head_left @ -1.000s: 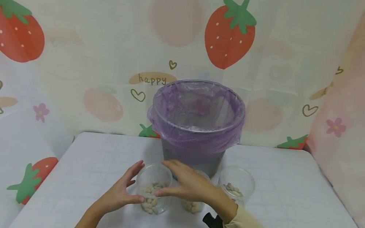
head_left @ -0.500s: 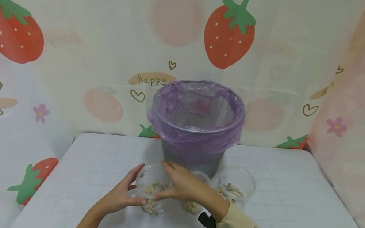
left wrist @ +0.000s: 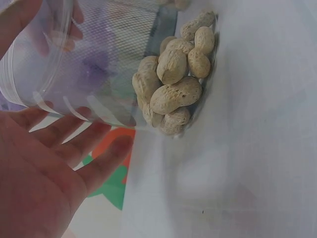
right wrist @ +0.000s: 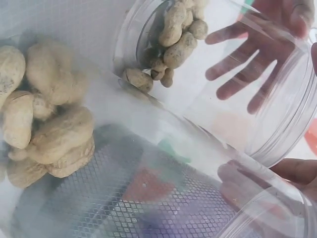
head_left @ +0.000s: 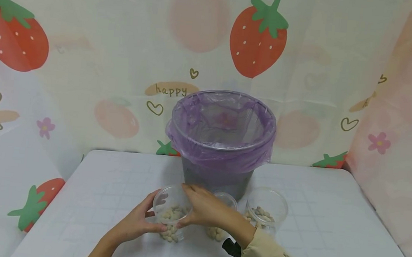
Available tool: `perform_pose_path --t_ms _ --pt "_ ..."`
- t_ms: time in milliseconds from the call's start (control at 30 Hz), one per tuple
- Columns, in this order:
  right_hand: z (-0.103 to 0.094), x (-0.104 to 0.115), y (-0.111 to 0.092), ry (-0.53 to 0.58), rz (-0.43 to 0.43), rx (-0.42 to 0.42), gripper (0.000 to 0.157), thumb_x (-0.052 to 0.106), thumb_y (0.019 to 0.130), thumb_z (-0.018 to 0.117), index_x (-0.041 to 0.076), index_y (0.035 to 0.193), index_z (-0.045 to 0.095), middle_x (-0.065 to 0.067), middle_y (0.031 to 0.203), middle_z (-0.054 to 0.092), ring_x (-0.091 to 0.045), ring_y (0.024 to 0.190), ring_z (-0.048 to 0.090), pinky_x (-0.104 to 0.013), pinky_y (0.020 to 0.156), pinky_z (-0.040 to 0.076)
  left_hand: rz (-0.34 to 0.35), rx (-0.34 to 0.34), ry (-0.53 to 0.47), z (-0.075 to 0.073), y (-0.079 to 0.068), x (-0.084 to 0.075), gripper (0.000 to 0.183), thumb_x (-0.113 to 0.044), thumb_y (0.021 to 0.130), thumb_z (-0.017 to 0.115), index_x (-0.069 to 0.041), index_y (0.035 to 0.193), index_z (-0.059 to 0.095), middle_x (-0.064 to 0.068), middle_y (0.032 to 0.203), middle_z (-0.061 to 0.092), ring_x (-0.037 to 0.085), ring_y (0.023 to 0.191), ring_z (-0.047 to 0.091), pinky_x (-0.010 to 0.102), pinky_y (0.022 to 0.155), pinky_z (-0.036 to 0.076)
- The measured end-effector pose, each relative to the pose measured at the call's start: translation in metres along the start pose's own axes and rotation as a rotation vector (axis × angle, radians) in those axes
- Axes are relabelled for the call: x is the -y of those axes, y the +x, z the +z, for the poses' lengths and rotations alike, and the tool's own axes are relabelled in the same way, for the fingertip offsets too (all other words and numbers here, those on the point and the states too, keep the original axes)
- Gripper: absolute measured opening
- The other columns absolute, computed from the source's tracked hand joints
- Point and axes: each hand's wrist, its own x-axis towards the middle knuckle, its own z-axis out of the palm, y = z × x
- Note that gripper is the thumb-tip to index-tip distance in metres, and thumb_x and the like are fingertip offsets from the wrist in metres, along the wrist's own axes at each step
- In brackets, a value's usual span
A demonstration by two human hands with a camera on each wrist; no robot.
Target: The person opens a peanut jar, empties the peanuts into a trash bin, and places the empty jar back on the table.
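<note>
A clear plastic jar with peanuts at its bottom stands on the white table, between both hands. My left hand holds its left side, thumb in front and fingers spread along the wall. From the right, my right hand grips the rim, fingertips at the far edge and thumb at the near one. A second clear jar with peanuts is partly hidden behind the right hand and forearm. Further right stands a third jar, also holding peanuts.
Behind the jars stands a grey mesh bin lined with a purple plastic bag. A strawberry-print cloth hangs behind and beside the white table.
The left hand's fingers have drawn in closer on the jar. My right hand has shifted slightly left and nearer, and the jar's rim has moved a little left with it.
</note>
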Motion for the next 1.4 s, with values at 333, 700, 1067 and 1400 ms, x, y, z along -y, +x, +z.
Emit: perform_pose_path --t_ms 333,700,1067,1400 --pt "0.003 0.000 0.002 -0.001 0.001 -0.015 0.102 0.043 0.071 0.086 0.000 0.148 0.036 -0.016 0.149 0.045 -0.029 0.137 0.044 -0.042 0.114 0.038 -0.013 -0.018 -0.021 0.001 0.000 -0.001 0.095 -0.019 0.078 0.082 -0.013 0.152 0.024 0.022 0.151 0.037 0.045 0.135 0.041 0.051 0.100 0.049" --pt "0.001 -0.002 0.001 0.102 -0.011 -0.058 0.102 0.042 0.070 0.087 0.001 0.149 0.035 -0.015 0.151 0.043 -0.030 0.138 0.043 -0.044 0.113 0.039 0.056 -0.114 -0.032 0.001 0.000 -0.002 0.093 -0.017 0.075 0.084 -0.009 0.150 0.031 0.022 0.145 0.046 0.042 0.128 0.048 0.028 0.091 0.054" --pt "-0.003 -0.005 -0.001 0.306 -0.050 -0.157 0.101 0.038 0.069 0.088 0.002 0.148 0.036 -0.016 0.148 0.046 -0.032 0.133 0.049 -0.046 0.108 0.043 0.103 -0.202 -0.011 -0.004 -0.005 -0.017 0.087 -0.015 0.075 0.083 -0.008 0.148 0.036 0.018 0.139 0.053 0.036 0.122 0.053 0.025 0.088 0.054" --pt "-0.009 -0.007 -0.006 0.568 -0.097 -0.193 0.094 0.029 0.070 0.088 0.004 0.146 0.039 -0.013 0.141 0.054 -0.031 0.124 0.058 -0.042 0.103 0.049 0.112 -0.235 0.006 -0.005 -0.008 -0.035 0.084 -0.017 0.078 0.082 -0.009 0.148 0.037 0.015 0.138 0.054 0.033 0.121 0.054 0.025 0.088 0.054"
